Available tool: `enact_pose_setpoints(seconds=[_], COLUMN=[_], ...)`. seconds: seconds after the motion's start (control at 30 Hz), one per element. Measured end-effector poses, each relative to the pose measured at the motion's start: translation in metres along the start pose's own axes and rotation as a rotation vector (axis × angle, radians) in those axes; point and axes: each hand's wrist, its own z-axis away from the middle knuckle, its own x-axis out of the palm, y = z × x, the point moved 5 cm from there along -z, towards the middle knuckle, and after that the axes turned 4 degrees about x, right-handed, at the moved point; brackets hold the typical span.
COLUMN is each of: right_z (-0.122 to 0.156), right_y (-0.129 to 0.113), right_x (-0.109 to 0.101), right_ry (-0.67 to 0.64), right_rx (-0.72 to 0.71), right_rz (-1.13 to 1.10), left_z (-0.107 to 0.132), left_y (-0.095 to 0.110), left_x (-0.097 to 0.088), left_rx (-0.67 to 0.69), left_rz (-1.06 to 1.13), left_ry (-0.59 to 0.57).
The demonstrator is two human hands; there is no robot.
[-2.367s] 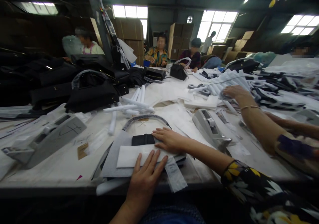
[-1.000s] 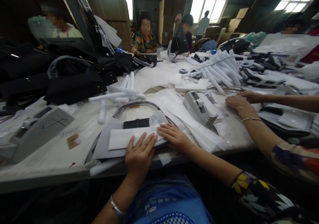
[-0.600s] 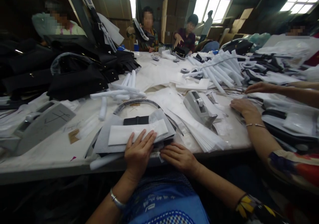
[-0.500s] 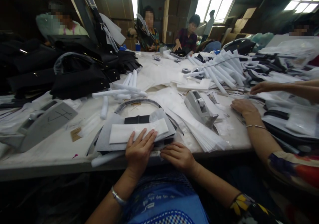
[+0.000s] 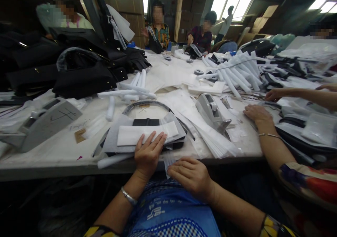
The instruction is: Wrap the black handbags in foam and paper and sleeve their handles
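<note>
A black handbag (image 5: 177, 144) lies flat in front of me, its wrapped handle (image 5: 146, 103) arched away from me. Over it are a grey-white sheet (image 5: 112, 143) and a folded white foam piece (image 5: 129, 136). My left hand (image 5: 149, 152) rests on the foam's lower edge, fingers stretched out flat. Below the bag's near edge, at the table's rim, my right hand (image 5: 192, 175) has its fingers pressed together on a clear plastic strip (image 5: 168, 159). The strip runs up toward the bag; its far end is hard to make out. A white foam tube (image 5: 113, 160) sticks out under the bag's left side.
Grey tape dispensers stand left (image 5: 50, 124) and right (image 5: 212, 112). White sheets (image 5: 210, 138) fan out beside the bag. Black handbags (image 5: 84, 75) pile up at left, white foam tubes (image 5: 234, 75) at back. A co-worker's hand (image 5: 258, 114) is close at right.
My right hand has moved down and toward me from the bag's edge, and the clear strip now shows stretched from its fingers. My left hand stays on the foam.
</note>
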Motion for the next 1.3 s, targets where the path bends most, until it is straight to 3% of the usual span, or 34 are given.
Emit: enact_pose_setpoints(seconds=[0.2,0.5,0.83,1.07,1.2,1.3], right_z=[-0.044,-0.077,-0.078,-0.082,-0.077,-0.056], right_y=[0.032,0.103,0.127,0.136,0.139,0.168], right_x=[-0.012,0.022,0.04,0.053,0.03,-0.023], right_ry=[-0.052,-0.275,-0.485,-0.445,-0.375,-0.133], right_rx=[0.026,0.329,0.589,0.602,0.603,0.808], right_rz=[0.018,0.068,-0.117,-0.174,-0.233,-0.271], left_z=[0.002,0.002,-0.001,-0.001,0.0,0.003], left_y=[0.002,-0.001,-0.006,-0.006,-0.007,-0.008], left_x=[0.001,-0.001,-0.006,-0.007,-0.006,-0.004], left_rx=[0.004,0.009,0.015,0.125,0.137,0.173], left_rz=[0.033,0.094,0.181,0.11,0.076,0.049], left_ry=[0.01,0.033,0.012,-0.022,-0.063,-0.084])
